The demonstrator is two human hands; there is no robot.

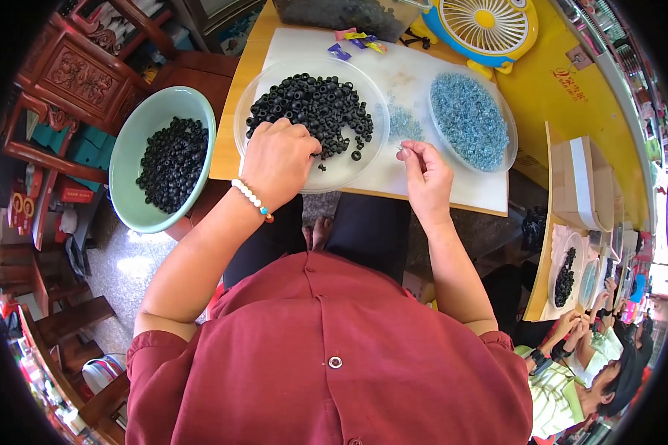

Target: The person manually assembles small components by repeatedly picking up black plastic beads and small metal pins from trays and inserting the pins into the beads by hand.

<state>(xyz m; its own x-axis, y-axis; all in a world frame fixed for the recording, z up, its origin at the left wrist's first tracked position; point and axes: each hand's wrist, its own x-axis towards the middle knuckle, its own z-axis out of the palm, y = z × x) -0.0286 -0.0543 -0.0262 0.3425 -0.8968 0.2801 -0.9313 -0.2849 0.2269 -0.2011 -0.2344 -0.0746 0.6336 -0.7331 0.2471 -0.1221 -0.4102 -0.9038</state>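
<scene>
My left hand (280, 159), with a white bead bracelet, reaches over the near left part of a round clear tray (239, 122). Its fingers curl down among small black ring-shaped plastic parts (326, 104), and the fingertips are hidden. To the right of the tray, my right hand (427, 174) pinches a tiny pale piece (401, 149) between thumb and fingertips. Just beyond that hand, small translucent bluish pieces (404, 122) lie loose on the white mat (393, 178). A clear oval tray (511, 152) heaped with similar blue pieces (467, 122) sits at the right.
A green basin (119, 174) with black parts stands left of the table. At the back are a clear bin (349, 18), wrapped sweets (360, 41) and a yellow-blue fan (490, 26). Other people (579, 371) work at a table on the far right, beside a cardboard box (583, 185).
</scene>
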